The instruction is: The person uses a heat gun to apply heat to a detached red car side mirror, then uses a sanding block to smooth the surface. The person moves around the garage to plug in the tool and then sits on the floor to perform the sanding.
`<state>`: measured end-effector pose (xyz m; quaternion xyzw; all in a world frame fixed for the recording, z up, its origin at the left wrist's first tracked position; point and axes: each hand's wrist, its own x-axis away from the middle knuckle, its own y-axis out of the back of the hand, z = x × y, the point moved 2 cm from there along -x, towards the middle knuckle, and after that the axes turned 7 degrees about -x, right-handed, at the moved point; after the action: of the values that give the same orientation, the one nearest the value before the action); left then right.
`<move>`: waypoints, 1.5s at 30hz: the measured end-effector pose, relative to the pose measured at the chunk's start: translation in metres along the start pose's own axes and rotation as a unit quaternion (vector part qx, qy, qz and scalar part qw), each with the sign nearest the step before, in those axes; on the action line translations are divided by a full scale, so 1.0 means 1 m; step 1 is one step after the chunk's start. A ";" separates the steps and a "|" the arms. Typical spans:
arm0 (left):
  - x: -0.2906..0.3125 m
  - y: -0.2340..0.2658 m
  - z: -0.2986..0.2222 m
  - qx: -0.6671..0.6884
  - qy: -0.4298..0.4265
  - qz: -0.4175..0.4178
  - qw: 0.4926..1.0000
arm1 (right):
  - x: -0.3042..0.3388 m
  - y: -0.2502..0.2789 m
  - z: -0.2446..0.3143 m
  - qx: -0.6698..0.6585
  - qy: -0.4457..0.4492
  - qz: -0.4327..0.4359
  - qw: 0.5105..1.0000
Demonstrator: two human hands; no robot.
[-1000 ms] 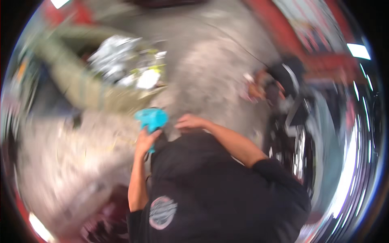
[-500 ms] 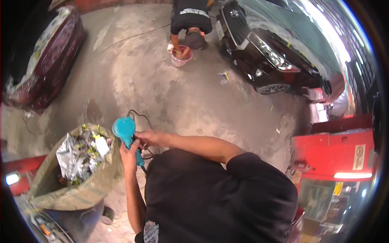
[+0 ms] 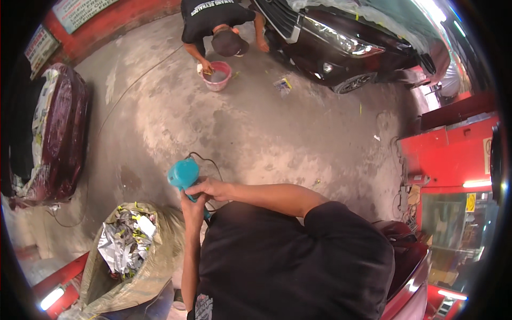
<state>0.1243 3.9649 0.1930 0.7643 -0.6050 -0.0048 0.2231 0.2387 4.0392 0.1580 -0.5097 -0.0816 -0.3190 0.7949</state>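
Note:
In front of my chest is a teal corded power sander (image 3: 184,172) with a broad round head and a narrow handle. My left hand (image 3: 193,209) is wrapped round the handle from below. My right hand (image 3: 209,188) is closed at the neck, just under the round head; its fingertips partly hide the tool there. A black cord (image 3: 209,159) loops out behind the head and runs back toward my body. The tool is held in the air, and the underside of its head is hidden.
At lower left stands a big sack (image 3: 170,234) of crumpled masking waste. Ahead, a co-worker (image 3: 221,24) bends over a pink bucket (image 3: 223,85). A dark car (image 3: 314,53) stands at far right, a masked maroon car part (image 3: 66,138) at left, a red cabinet (image 3: 442,154) at right.
My view has turned left and shifted. My right hand has closed farther over the tool's neck. The co-worker has taken one hand out of the bucket and put it toward the car.

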 end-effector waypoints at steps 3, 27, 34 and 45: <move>-0.008 -0.017 0.002 -0.002 -0.020 0.012 1.000 | -0.004 0.018 0.004 0.002 0.038 -0.022 0.999; 0.060 -0.029 0.098 -0.042 0.118 0.147 0.981 | 0.039 0.226 0.079 0.115 0.084 -0.354 0.924; 0.127 0.000 0.223 -0.134 0.167 0.078 0.974 | 0.071 0.334 0.050 0.405 0.006 -0.421 0.812; 0.132 0.069 0.232 -0.208 0.204 0.098 0.952 | 0.121 0.345 -0.039 0.585 -0.153 -0.314 0.732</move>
<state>0.0314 3.7529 0.0430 0.6227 -0.6041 0.0472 0.4951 0.5294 4.0500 -0.0663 0.0692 -0.5283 -0.3572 0.7672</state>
